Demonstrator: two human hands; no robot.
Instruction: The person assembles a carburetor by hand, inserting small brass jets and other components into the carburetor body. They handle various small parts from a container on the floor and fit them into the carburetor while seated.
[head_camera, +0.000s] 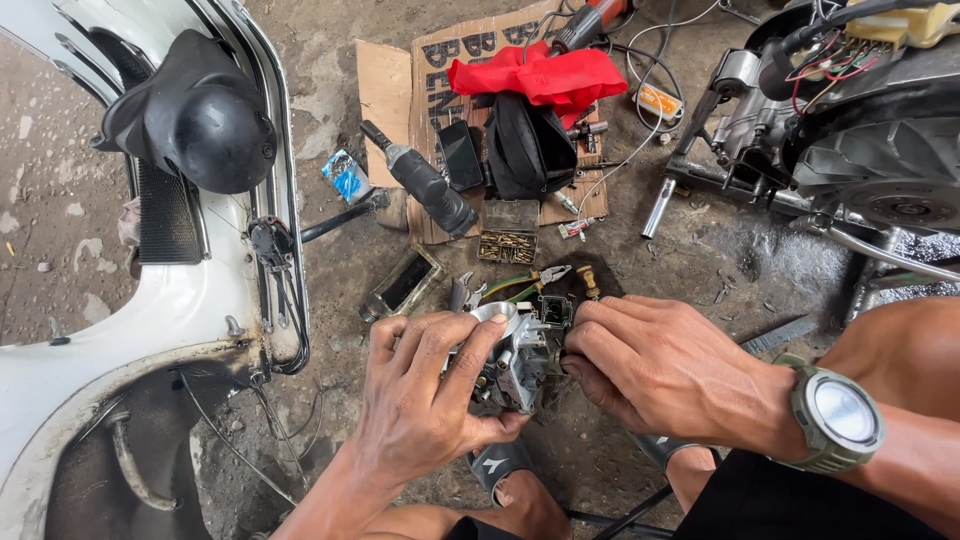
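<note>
Far left I see the white curved scooter body panel (150, 300) with a black rubber cap (200, 125) on it. My left hand (425, 395) wraps the grey cast-metal carburettor (515, 360) from its left, fingers curled over its top and thumb beneath. The part sits between both hands, just above the oily concrete floor (700, 270), long axis running left to right. My right hand (665, 365), with the olive round-faced wristwatch (838, 418), presses fingertips together against the carburettor's right end; both hands touch it. It looks grimy, with brass fittings
</note>
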